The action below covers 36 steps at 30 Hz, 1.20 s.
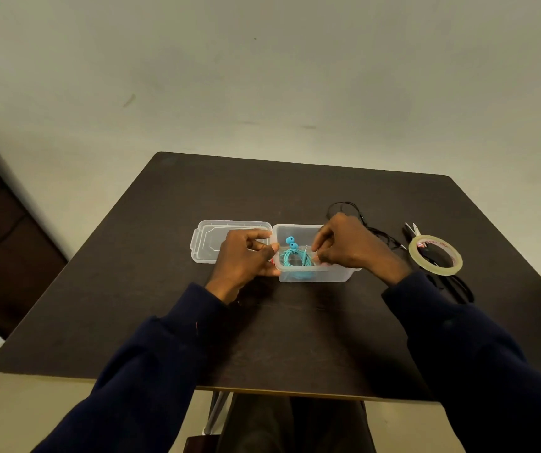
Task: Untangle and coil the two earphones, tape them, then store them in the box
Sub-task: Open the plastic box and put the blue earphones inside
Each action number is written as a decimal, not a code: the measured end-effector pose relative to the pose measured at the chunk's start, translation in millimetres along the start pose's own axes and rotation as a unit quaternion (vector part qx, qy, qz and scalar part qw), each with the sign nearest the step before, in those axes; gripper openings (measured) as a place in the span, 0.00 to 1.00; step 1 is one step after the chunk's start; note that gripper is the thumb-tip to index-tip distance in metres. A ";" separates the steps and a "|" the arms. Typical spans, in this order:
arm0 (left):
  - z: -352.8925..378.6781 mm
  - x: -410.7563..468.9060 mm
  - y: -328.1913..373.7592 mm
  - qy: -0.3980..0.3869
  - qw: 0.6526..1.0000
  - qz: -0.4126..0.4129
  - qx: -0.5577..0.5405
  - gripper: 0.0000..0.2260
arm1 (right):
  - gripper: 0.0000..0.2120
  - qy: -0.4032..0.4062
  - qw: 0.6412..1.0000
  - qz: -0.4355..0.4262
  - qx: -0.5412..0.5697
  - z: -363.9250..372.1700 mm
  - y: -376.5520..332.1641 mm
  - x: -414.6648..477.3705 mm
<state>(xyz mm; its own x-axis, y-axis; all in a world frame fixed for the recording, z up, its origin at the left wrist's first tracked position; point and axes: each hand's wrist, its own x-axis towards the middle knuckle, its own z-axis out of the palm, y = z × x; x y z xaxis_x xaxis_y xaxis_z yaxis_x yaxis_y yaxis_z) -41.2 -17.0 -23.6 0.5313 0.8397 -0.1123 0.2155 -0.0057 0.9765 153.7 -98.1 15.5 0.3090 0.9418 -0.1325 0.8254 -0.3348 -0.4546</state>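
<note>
The fingers of my left hand [246, 256] grip the left wall of the clear box [334, 274] on the worktop [262, 341]. The fingers of my right hand [350, 243] pinch the coiled blue earphones [295, 259] inside the box. The black earphones [381, 235] lie loose just behind it.

sleeves [151, 371]: long, dark navy — both arms | hands [246, 256]: bare | trousers [262, 426]: dark
</note>
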 end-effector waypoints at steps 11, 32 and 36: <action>-5.5 -2.0 -2.1 -0.001 0.999 -0.010 -0.052 0.15 | 0.09 0.227 0.966 0.059 0.109 3.5 56.1 -45.1; -60.1 6.8 -30.4 0.107 0.941 0.107 0.302 0.06 | 0.10 0.214 0.919 0.058 0.326 33.7 47.4 -49.6; -76.9 9.5 -27.7 0.111 0.945 0.080 0.298 0.08 | 0.11 0.211 0.921 0.053 0.324 34.5 42.7 -43.7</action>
<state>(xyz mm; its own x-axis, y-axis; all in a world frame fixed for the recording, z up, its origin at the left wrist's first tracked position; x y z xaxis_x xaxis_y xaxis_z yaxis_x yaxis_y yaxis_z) -105.1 32.9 -37.5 0.4257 0.8949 0.1341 0.6053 -0.3918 0.6929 159.2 -152.5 -28.5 0.6413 0.7625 0.0854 0.3665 -0.2066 -0.9072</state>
